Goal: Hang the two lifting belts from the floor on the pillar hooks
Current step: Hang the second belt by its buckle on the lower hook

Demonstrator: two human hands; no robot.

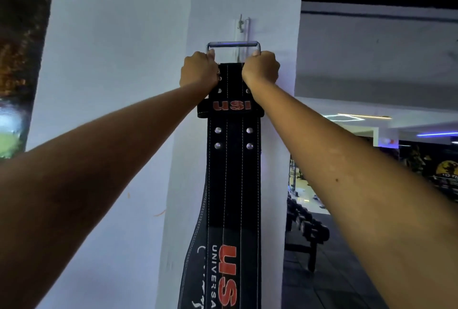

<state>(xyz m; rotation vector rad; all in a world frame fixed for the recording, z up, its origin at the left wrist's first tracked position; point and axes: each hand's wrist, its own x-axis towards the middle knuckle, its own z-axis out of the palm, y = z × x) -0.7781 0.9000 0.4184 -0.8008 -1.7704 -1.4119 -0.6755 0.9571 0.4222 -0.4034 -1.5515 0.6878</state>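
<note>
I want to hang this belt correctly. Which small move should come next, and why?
Probably raise the belt a little, so the buckle clears the hook, then lower it on. The left hand and right hand grip the buckle's two sides, and its top bar sits below the hook on the pillar.

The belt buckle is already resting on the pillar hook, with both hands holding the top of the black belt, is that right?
Not quite. In the head view the buckle sits below the hook, not on it. Both the left hand and right hand do hold the top of the black belt.
</note>
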